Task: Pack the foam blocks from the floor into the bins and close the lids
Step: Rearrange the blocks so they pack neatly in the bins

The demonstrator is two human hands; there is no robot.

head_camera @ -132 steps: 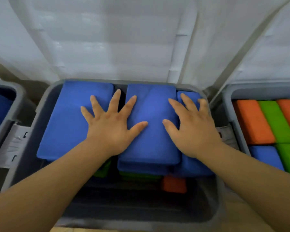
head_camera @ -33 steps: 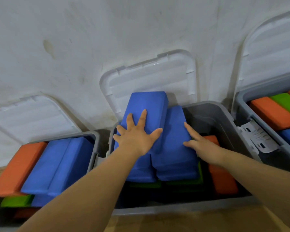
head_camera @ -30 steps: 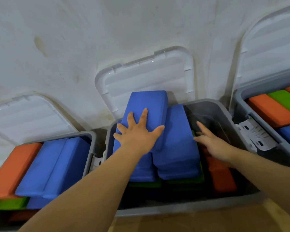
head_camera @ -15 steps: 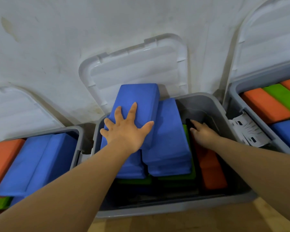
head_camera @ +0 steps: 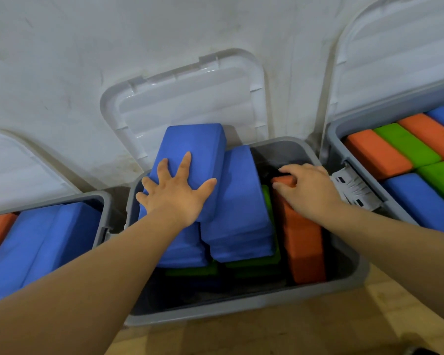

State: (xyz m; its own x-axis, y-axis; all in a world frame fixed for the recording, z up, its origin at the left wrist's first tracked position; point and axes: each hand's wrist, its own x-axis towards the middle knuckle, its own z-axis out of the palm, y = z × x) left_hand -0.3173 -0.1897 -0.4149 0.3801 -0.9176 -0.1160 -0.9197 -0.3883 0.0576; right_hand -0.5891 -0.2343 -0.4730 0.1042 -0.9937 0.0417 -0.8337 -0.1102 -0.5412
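Stained white wall (head_camera: 62, 60), light wooden floor (head_camera: 267, 336)

a plain indoor room with a storage corner is shown. a white plastered wall (head_camera: 87, 60), marked with faint stains and scuffs, is seen behind, and a pale wooden plank floor (head_camera: 267, 334) is seen below. three grey plastic storage bins (head_camera: 241, 307) are set side by side on the floor against the wall. their white ribbed plastic lids (head_camera: 185, 98) are leaned open against it. the bins are filled with rectangular foam blocks (head_camera: 198, 142) in blue, orange and green. whether a home, a playroom or a studio is shown cannot be told.
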